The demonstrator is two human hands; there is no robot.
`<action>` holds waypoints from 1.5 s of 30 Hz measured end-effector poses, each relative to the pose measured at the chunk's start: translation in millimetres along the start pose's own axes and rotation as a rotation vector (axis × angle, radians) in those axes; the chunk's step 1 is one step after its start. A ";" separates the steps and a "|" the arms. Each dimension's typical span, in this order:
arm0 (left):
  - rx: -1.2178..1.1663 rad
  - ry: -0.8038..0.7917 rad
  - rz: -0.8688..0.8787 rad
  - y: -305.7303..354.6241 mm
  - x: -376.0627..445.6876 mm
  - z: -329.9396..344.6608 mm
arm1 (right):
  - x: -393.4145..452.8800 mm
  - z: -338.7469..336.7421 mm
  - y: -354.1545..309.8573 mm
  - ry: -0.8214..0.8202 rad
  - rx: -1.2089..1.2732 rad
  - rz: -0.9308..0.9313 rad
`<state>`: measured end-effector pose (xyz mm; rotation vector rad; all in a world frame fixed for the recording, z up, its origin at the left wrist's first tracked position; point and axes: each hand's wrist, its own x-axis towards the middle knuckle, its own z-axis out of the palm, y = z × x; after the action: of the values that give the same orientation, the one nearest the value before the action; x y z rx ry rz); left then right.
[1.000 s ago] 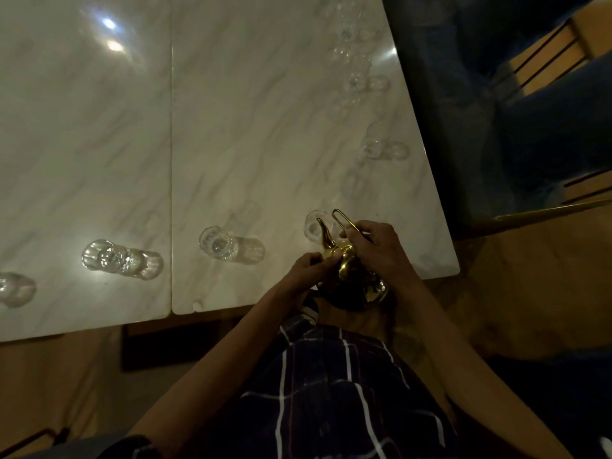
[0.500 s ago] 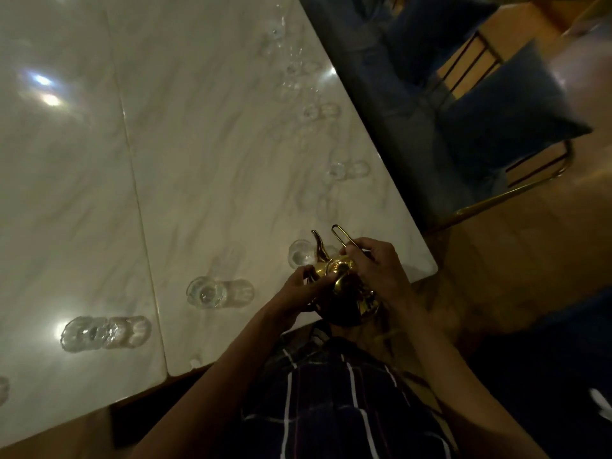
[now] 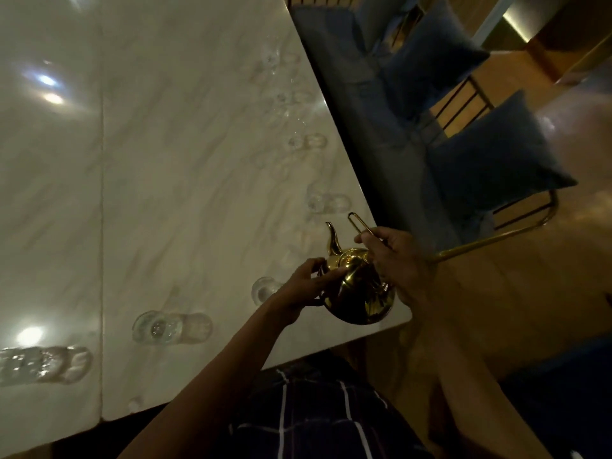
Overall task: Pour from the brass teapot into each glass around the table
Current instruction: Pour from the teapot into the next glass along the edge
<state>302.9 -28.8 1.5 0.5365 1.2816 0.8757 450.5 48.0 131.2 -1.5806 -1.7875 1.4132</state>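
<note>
Your right hand (image 3: 399, 256) is gripping the wire handle (image 3: 359, 223) of the teapot (image 3: 359, 289), fingers closed around it. Your left hand (image 3: 306, 286) is resting half-open against the pot's near side and lid, steadying rather than clasping. The teapot is hanging above the table (image 3: 198, 160) at its near right corner, spout (image 3: 332, 238) pointing up and away. A glass (image 3: 263, 289) is standing just left of your left hand; another glass (image 3: 326, 202) is waiting beyond the spout. Judging from this, you are lining up a pour: keep the lid pressed, bring the spout over one rim, then tip slowly.
</note>
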 end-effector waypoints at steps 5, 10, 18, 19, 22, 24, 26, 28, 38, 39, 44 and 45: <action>-0.079 0.060 -0.009 14.5 43.4 29.0 | 57.6 -39.3 -0.8 -0.113 -0.054 -0.035; -0.126 0.150 -0.001 33.0 78.1 56.6 | 113.7 -57.8 4.2 -0.188 -0.110 -0.059; -0.170 0.267 -0.039 50.4 121.9 73.5 | 183.3 -62.6 11.5 -0.272 -0.183 -0.074; -0.176 0.278 -0.045 53.5 125.4 73.8 | 189.5 -62.1 11.7 -0.278 -0.187 -0.071; -0.201 0.302 -0.059 59.0 134.3 72.8 | 203.3 -59.4 11.2 -0.298 -0.183 -0.073; -0.221 0.309 -0.068 61.4 138.9 71.9 | 210.4 -58.3 9.9 -0.312 -0.178 -0.085; -0.235 0.310 -0.084 62.6 143.2 71.9 | 216.6 -58.4 9.2 -0.320 -0.173 -0.085; -0.249 0.313 -0.095 62.8 146.9 71.9 | 221.8 -58.1 8.7 -0.329 -0.169 -0.067; -0.313 0.312 -0.115 64.0 157.8 71.2 | 236.6 -54.2 6.4 -0.331 -0.216 -0.052; -0.320 0.312 -0.117 64.0 158.5 71.0 | 237.1 -53.7 5.5 -0.332 -0.225 -0.057; -0.337 0.324 -0.122 67.9 158.5 72.3 | 239.1 -54.4 3.2 -0.350 -0.239 -0.059; -0.336 0.324 -0.124 68.1 158.1 72.4 | 238.8 -54.6 3.0 -0.353 -0.239 -0.064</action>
<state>361.9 146.7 -22.6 0.0488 1.4032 1.0762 422.6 284.5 73.6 -1.4332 -2.2625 1.5744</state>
